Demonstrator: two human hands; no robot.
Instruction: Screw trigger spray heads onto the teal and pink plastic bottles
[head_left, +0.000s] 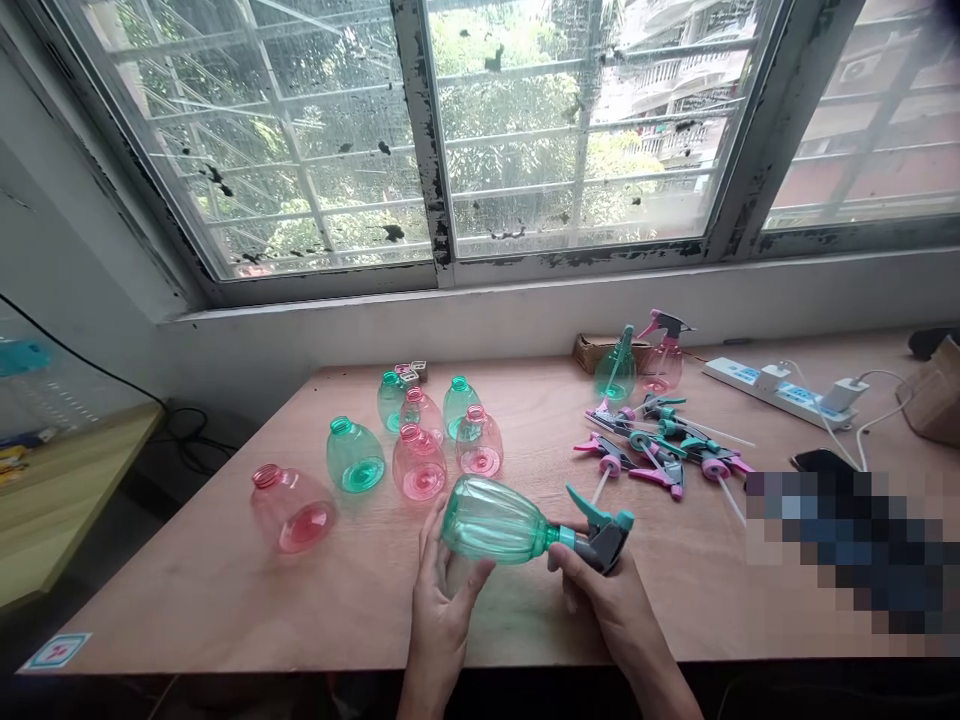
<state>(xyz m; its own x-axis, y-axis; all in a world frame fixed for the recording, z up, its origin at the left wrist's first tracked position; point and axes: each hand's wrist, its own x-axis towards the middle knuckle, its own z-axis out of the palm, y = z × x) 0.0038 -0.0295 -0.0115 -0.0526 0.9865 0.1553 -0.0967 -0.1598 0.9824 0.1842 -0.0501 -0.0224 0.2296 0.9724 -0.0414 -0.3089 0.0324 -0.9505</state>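
Note:
A clear green spray bottle (pixel 495 525) lies sideways in the air above the front of the table, between my two hands. My left hand (pixel 448 590) is closed around its base end. At the neck, my right hand (pixel 600 590) grips the grey and teal spray head (pixel 600 530), with the thumb near the collar. The head sits at the bottle's mouth; whether it is screwed tight I cannot tell. Left of the bottle stand several open bottles, among them a pink bottle (pixel 420 465) and a green bottle (pixel 355 458).
Loose spray heads (pixel 660 445) with tubes lie piled at the right. Behind them stand a green bottle (pixel 616 368) and a pink bottle (pixel 663 365), both with heads. A power strip (pixel 776 390) with plugged chargers is farther right. A pixelated patch covers the right front.

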